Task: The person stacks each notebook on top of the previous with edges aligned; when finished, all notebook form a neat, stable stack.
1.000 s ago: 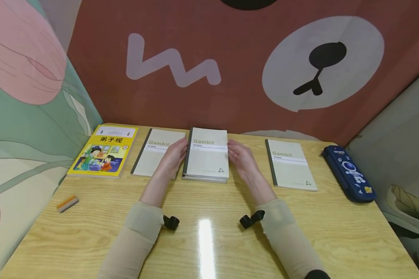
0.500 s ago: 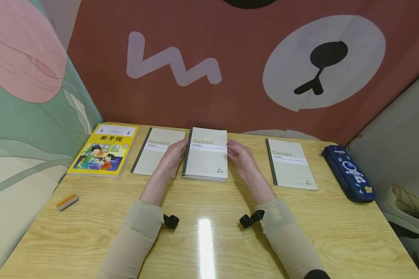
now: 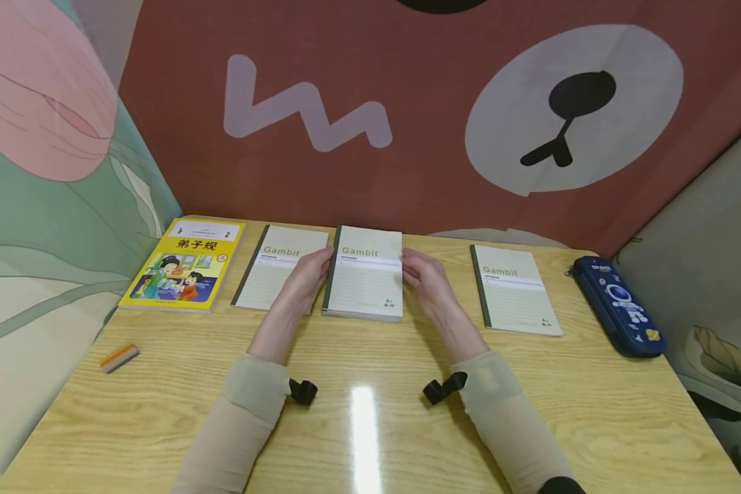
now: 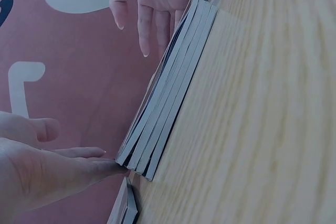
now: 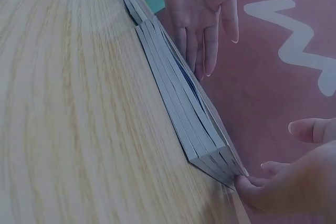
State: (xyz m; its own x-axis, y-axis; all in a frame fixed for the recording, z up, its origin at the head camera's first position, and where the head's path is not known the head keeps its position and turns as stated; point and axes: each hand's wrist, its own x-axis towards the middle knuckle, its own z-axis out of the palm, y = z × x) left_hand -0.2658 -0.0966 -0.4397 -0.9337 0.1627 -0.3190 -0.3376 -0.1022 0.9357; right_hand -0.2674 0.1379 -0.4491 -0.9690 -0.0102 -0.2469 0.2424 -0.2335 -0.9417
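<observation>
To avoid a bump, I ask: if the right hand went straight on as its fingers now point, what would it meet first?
Most likely the stack of Gambit notebooks: the right hand seems to touch its side, though contact is hard to judge.

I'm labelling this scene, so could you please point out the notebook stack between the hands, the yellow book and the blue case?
Notebook stack [image 3: 364, 276], head view: the top notebook's front cover, near its middle.
Yellow book [image 3: 182, 266], head view: its illustrated front cover.
Blue case [image 3: 619, 307], head view: its astronaut-printed top.

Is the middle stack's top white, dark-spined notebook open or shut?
Shut: the top notebook shows its Gambit-printed front, with no pages spread.
</observation>
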